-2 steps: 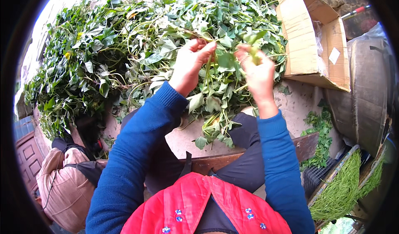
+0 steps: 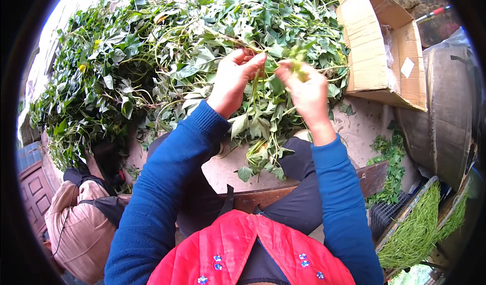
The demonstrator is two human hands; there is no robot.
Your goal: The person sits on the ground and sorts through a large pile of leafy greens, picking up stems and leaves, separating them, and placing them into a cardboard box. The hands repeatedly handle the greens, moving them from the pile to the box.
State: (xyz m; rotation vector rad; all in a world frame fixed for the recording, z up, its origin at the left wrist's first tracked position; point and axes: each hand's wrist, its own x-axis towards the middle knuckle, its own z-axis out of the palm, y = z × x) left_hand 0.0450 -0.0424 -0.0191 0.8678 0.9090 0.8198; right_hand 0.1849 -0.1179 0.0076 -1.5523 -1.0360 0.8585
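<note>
A big heap of green leafy vines (image 2: 172, 47) spreads in front of me. Above its near edge, my left hand (image 2: 232, 82) pinches a vine stem between thumb and fingers, with leaves hanging below. Close to its right, my right hand (image 2: 307, 90) has its fingers closed on some green leaf stalks (image 2: 299, 64). These are smeared by motion, so their ends are hard to make out. A gap separates the two hands.
An open cardboard box (image 2: 360, 42) stands right of the heap. At lower right, thin green stalks (image 2: 412, 229) lie in a crate. A wooden bench (image 2: 372, 178) runs beneath me. Another person in a pinkish top (image 2: 83, 224) sits at lower left.
My right hand has shifted left, closer to my left hand, with the leaf stalks in its fingers. My left hand has hardly moved.
</note>
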